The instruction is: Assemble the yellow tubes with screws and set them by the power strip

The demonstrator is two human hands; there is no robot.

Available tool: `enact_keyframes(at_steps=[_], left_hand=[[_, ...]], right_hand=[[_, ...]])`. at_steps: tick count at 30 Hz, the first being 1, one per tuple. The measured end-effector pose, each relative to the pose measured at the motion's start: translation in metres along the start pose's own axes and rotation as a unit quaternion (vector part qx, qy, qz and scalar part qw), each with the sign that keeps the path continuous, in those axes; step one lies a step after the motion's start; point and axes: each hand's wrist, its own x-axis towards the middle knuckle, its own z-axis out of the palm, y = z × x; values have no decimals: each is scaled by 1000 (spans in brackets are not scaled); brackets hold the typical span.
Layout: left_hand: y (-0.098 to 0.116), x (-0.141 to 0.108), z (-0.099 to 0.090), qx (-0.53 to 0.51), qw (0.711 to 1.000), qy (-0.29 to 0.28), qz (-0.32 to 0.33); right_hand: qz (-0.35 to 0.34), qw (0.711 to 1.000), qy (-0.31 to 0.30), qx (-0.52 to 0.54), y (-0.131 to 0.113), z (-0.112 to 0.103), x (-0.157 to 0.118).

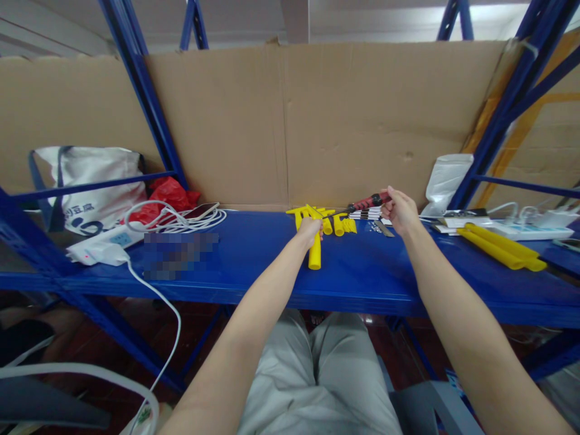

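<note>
Left hand point(310, 229) closed round a smooth yellow tube point(314, 254), right hand point(399, 210) gripping a slim red-and-black screwdriver point(370, 202).

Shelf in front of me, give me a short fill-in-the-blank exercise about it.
The tool's dark red handle is in the hand on the ____ side.
The left hand holds a piece coloured ____.
The shelf top is coloured ____.
The panel behind it is made of ____.

Missing words: right; yellow; blue; cardboard
</note>
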Motion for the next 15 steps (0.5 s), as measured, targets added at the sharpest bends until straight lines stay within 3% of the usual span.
enact_keyframes(at_steps=[6, 15], left_hand=[[-1, 2, 0, 4, 1000, 0, -2], [-2, 4, 0, 12, 1000, 0, -5]], right_hand=[[32, 998, -37, 29, -4, 0, 0], [49, 997, -23, 49, -4, 0, -2]])
